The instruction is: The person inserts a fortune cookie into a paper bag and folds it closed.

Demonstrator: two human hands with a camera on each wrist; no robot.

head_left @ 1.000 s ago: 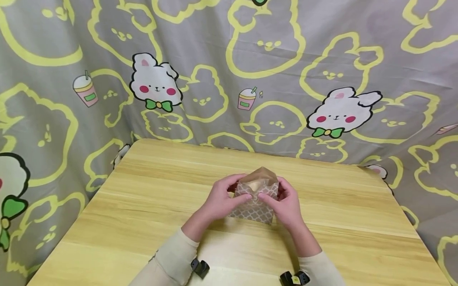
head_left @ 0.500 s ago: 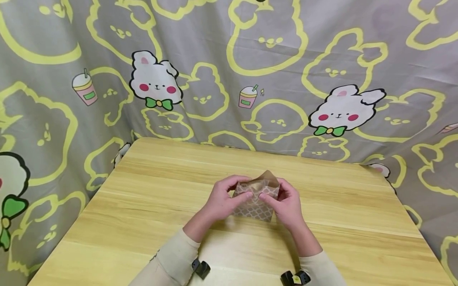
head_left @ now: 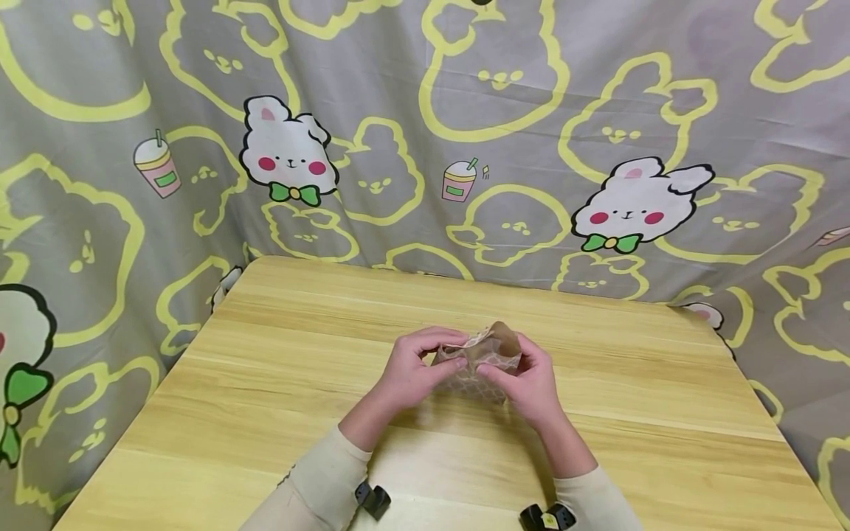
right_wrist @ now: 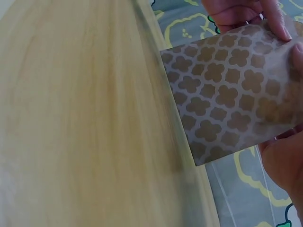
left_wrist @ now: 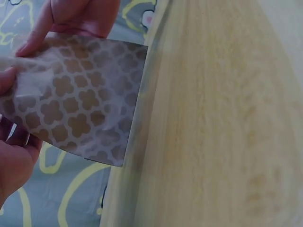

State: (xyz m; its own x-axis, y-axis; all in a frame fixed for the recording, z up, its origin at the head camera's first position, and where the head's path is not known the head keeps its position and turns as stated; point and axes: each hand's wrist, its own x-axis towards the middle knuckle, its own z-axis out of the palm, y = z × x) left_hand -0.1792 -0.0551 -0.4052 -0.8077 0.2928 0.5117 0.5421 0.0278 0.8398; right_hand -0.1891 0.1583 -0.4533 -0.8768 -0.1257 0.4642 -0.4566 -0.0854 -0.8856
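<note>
Patterned pouch [head_left: 470,385] now gapes wider at its top than a second ago; left hand [head_left: 413,370] and right hand [head_left: 533,377] pinch its sides, thumbs in front, over bench [head_left: 285,346].

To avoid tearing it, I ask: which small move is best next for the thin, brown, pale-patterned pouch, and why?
Probably ease the thumbs gently apart to widen the mouth. The left grip and right grip hold opposite sides of the brown pouch with pale lattice pattern; its top edges look partly separated, but the thumbs sit close together and the front between them seems creased.
</note>
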